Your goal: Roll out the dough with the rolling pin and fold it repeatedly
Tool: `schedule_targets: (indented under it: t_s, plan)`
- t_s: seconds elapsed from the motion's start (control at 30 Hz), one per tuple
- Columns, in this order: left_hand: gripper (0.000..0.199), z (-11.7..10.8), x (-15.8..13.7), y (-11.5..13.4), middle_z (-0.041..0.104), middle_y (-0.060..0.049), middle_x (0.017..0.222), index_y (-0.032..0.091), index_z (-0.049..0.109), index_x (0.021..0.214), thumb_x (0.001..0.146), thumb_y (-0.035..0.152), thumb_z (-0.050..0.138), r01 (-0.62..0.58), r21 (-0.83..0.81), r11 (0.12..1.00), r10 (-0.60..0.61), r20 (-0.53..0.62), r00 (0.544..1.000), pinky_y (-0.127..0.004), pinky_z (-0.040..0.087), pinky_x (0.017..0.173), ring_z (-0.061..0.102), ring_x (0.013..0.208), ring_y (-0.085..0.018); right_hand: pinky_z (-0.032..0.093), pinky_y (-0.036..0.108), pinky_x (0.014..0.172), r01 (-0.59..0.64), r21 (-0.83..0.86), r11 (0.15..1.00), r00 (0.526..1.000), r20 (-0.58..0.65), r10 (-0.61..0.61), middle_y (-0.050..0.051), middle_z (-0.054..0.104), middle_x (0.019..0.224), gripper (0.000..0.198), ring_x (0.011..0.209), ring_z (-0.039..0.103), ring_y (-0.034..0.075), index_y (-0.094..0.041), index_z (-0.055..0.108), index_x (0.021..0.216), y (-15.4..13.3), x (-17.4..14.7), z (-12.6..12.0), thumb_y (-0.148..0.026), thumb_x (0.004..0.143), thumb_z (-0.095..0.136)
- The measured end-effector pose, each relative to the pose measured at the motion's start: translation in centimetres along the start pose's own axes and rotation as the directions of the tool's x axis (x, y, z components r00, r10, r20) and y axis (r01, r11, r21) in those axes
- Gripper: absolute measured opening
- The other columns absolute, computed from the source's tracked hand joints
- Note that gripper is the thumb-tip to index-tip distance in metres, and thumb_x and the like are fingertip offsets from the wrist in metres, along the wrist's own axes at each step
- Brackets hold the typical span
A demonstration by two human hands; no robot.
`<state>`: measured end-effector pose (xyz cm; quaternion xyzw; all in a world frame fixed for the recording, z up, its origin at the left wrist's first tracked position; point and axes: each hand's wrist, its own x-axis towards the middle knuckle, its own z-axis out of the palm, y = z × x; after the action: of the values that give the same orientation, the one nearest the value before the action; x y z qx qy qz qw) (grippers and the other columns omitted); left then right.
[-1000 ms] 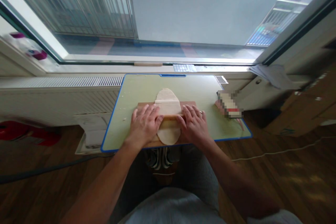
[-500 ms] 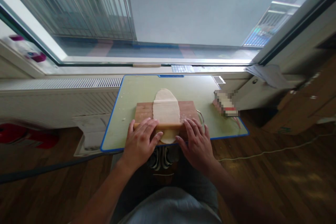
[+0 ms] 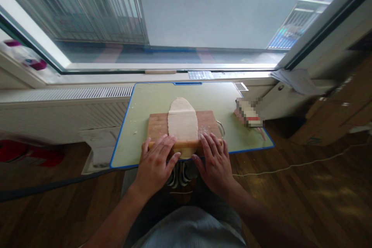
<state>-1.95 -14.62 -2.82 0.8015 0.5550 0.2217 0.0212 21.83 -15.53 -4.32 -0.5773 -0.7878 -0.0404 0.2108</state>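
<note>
Large white-framed glass window [image 3: 209,15]: stood at 12 o'clock. Pale green rectangular desk [image 3: 142,99] with blue rim: carried the set-up. Brown rectangular wooden board [image 3: 157,126]: lay at the desk's 6 o'clock side. Judged risk: a stroke taken too far toward 6 o'clock could run off the board; uneven pressure could skid it.

Pale cream oval dough sheet [image 3: 182,118]: lay along the board's middle, its 12 o'clock end extending past the board over the desk. Judged risk: creasing or tearing where it crossed the board's far edge, if pressed hard there. Appearance: thin, elongated, slightly ragged at the sides, faint crossways line near that edge.

Slim light-brown wooden rolling pin [image 3: 186,145]: spanned 9 to 3 o'clock over the dough's near part; a short piece showed beyond it at 6 o'clock. Left hand [image 3: 155,162] at its 9 o'clock end, right hand [image 3: 216,162] at 3: fingers laid over, not wrapped around; thumbs apart. Curved metal handle [image 3: 223,127]: board's 3 o'clock end.
</note>
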Motion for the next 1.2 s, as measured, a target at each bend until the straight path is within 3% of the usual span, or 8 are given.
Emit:
schedule_targets:
  t_s: [0.27,0.53,0.7,0.93,1.2]
  plan:
    - [0.055,1.5,3.7,-1.0,0.056,-0.006,0.167,0.033,0.059,0.158,0.11,0.055,0.042,0.043,0.109,0.993,-0.045,0.008,0.999,-0.062,0.026,0.133,0.047,0.158,-0.033,0.016,0.061,0.132,-0.073,-0.012,0.997,0.997,0.036,0.074,0.018,0.052,0.167,0.066,0.158,0.041,0.036,-0.015,0.05,0.163,0.7,4.7,1.3,-0.057,0.113,0.044]
    - [0.06,1.1,7.9,-1.7,0.051,-0.009,0.17,0.029,0.062,0.156,0.111,0.057,0.033,0.121,0.174,0.977,-0.141,0.105,0.984,-0.068,0.024,0.132,0.043,0.159,-0.035,0.019,0.064,0.131,-0.101,-0.053,0.994,0.988,0.11,0.106,0.014,0.057,0.165,0.065,0.157,0.042,0.034,-0.019,0.056,0.159,1.7,9.7,1.9,-0.06,0.115,0.031]
    - [0.061,1.2,10.7,-2.3,0.053,-0.011,0.169,0.028,0.063,0.154,0.111,0.056,0.029,0.176,0.189,0.966,-0.194,0.081,0.978,-0.069,0.023,0.132,0.044,0.156,-0.034,0.022,0.064,0.131,-0.119,-0.077,0.99,0.977,0.17,0.13,0.014,0.056,0.165,0.068,0.157,0.041,0.036,-0.02,0.056,0.159,2.3,13.1,2.3,-0.063,0.115,0.028]
    - [0.061,1.8,15.3,-4.2,0.051,-0.013,0.169,0.029,0.062,0.153,0.11,0.057,0.03,0.278,0.138,0.951,-0.297,0.147,0.944,-0.071,0.027,0.128,0.045,0.155,-0.036,0.025,0.067,0.129,-0.161,-0.02,0.987,0.941,0.298,0.16,0.014,0.051,0.169,0.074,0.159,0.036,0.037,-0.02,0.052,0.162,3.5,18.4,2.9,-0.069,0.112,0.031]
    - [0.058,2.1,19.2,-6.1,0.06,-0.014,0.16,0.028,0.069,0.141,0.109,0.058,0.031,0.362,0.123,0.924,-0.38,0.176,0.908,-0.065,0.039,0.122,0.055,0.143,-0.036,0.032,0.058,0.125,-0.243,0.022,0.97,0.918,0.328,0.223,0.019,0.06,0.159,0.071,0.149,0.048,0.034,-0.016,0.061,0.152,4.4,22.4,3.9,-0.068,0.11,0.037]
